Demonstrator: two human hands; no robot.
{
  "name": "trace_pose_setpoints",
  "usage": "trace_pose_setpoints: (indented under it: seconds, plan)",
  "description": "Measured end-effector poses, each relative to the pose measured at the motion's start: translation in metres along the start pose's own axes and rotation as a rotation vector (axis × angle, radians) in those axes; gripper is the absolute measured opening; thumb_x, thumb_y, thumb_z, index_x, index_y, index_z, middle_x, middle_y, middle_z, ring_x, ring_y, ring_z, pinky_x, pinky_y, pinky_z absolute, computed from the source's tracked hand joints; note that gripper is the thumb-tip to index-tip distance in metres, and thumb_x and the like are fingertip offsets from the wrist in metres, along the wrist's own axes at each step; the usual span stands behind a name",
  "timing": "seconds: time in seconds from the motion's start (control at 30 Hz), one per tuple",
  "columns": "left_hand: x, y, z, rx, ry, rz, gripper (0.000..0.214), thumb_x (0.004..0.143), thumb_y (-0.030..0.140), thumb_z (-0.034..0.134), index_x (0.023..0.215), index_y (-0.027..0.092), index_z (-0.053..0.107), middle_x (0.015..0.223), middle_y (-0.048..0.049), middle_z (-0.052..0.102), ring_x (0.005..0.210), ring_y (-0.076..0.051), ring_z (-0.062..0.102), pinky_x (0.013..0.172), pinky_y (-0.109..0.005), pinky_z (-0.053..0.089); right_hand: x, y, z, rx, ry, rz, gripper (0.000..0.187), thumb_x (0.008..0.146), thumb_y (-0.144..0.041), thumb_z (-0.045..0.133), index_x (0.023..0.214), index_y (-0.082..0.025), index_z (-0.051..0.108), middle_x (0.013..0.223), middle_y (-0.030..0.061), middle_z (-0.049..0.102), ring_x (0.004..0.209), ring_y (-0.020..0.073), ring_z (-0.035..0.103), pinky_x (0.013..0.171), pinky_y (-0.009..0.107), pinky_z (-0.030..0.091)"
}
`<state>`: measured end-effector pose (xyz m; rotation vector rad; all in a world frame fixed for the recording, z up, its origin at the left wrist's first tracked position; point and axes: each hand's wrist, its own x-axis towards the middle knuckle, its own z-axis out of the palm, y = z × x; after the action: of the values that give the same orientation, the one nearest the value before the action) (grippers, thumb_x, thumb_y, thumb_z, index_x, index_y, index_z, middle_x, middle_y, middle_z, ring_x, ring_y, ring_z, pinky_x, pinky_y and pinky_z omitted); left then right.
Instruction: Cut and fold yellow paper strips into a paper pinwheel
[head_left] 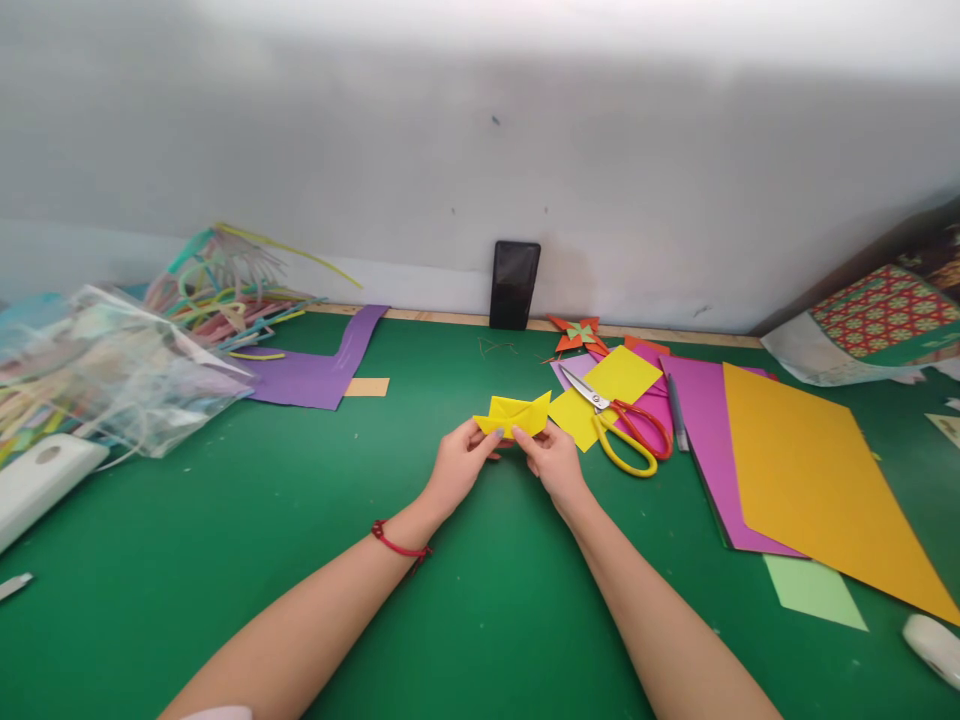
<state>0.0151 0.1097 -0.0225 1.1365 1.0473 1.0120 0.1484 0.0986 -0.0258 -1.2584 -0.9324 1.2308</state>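
Observation:
A small folded yellow paper piece (514, 413) is held just above the green table (300, 520) between both my hands. My left hand (459, 465) pinches its left end, with a red cord on that wrist. My right hand (555, 460) pinches the right end. Just to the right lie flat yellow paper squares (626, 375) and scissors (619, 425) with yellow and red handles resting on them.
Orange (817, 490), magenta (701, 420) and light green (814, 592) sheets lie at the right. A purple strip (322, 365) and a clear bag of paper strips (112, 370) sit at the left. A black phone (514, 285) leans on the wall. An orange pinwheel (576, 333) lies nearby.

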Motion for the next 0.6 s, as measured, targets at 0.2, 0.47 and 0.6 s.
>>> trace_pose_setpoints:
  seconds: [0.2,0.47,0.6]
  plan:
    - [-0.0004,-0.0038,0.0005,0.04,0.037,0.013,0.052,0.064,0.059,0.063,0.088,0.013,0.062,0.086,-0.0089,0.071,0.074,-0.022,0.068,0.062,-0.031,0.056,-0.0024,-0.0024,0.0015,-0.005,0.004,0.008,0.037,0.055,-0.047,0.07,0.074,-0.016,0.062,0.051,-0.002,0.056,0.036,0.0082,0.039,0.032,0.022,0.028]
    - [-0.0019,-0.0025,0.0002,0.025,-0.003,0.029,0.047,0.066,0.055,0.064,0.086,0.013,0.063,0.081,-0.0082,0.071,0.071,-0.021,0.068,0.065,-0.032,0.056,-0.005,-0.0024,0.0021,-0.057,0.022,0.007,0.037,0.053,-0.047,0.073,0.064,-0.016,0.057,0.045,-0.0052,0.05,0.033,0.007,0.038,0.033,0.022,0.03]
    - [-0.0016,-0.0008,0.0015,0.039,-0.028,0.089,0.046,0.069,0.055,0.061,0.088,0.014,0.065,0.091,-0.0086,0.071,0.076,-0.021,0.067,0.063,-0.03,0.056,-0.0054,-0.0029,0.0017,-0.053,0.059,-0.004,0.039,0.055,-0.05,0.071,0.064,-0.015,0.056,0.043,-0.0057,0.048,0.033,0.0065,0.037,0.033,0.021,0.029]
